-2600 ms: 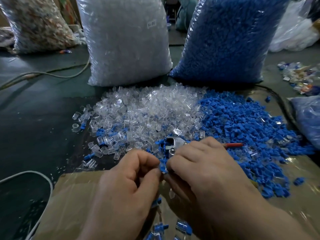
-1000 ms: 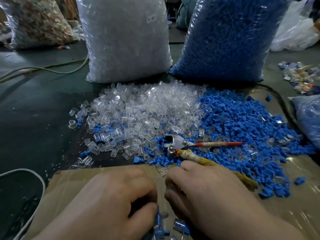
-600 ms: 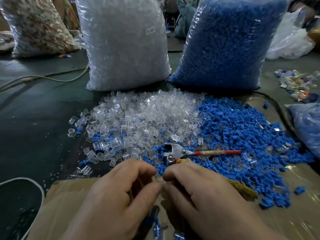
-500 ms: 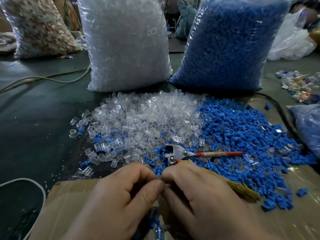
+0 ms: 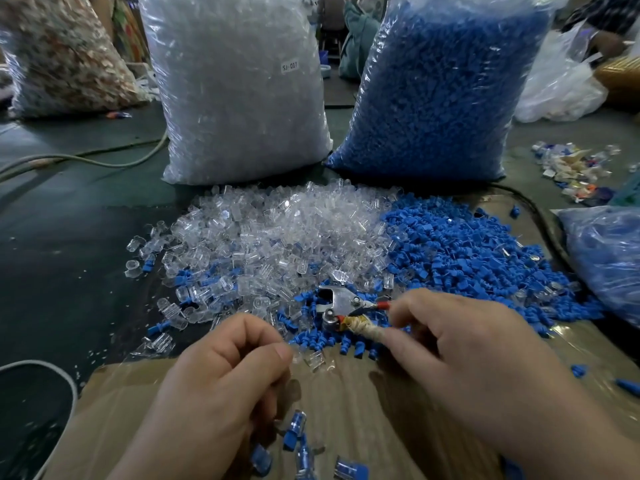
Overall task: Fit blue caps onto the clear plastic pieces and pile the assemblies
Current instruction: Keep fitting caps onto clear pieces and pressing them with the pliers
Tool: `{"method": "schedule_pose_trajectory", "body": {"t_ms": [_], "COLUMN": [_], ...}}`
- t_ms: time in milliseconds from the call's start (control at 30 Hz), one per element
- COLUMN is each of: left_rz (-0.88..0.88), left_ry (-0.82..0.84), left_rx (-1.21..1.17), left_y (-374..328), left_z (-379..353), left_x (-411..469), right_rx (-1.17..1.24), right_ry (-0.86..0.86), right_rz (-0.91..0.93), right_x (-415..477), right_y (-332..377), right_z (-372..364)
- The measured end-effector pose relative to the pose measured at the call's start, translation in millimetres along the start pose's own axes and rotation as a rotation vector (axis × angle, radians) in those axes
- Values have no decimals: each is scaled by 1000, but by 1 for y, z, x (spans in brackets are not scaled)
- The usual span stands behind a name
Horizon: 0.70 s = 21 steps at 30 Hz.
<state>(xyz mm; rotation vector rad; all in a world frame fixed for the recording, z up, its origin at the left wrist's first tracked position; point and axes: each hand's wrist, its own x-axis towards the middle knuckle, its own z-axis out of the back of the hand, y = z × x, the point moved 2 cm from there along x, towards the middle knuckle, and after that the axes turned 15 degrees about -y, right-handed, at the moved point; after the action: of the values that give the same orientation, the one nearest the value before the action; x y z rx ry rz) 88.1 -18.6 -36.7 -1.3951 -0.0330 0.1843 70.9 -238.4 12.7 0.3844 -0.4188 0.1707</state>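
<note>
L hand curled, thumb tip pressed to forefinger; whatever's pinched is hidden, can't tell. R hand lies over the handles of the pliers, fingers bent at the wrapped one; grip unclear too. A few assemblies lie on cardboard just below L hand. Beyond: heap of clear pieces on L, blue caps on R, touching. Behind those, clear-filled bag & blue-filled bag, both upright.
</note>
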Motion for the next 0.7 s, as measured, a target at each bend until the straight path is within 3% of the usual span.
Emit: {"method": "schedule_pose_trajectory", "body": {"t_ms": [167,433,700], "left_rz": [-35,-63,-68], "left_ry": [-55,-52,-29], "left_rx": [-34,5,92], "left_y": [3,3,6], "left_z": [1,-3,-3], "left_x": [-1,-1,-1], "right_rx": [-213,-256,-169], "right_ry": [268,193,208], "right_rz": [38,133,79], "right_x": [-8,-5,-3], "right_y": [4,11,10], "right_z": [-8,-38,-44]}}
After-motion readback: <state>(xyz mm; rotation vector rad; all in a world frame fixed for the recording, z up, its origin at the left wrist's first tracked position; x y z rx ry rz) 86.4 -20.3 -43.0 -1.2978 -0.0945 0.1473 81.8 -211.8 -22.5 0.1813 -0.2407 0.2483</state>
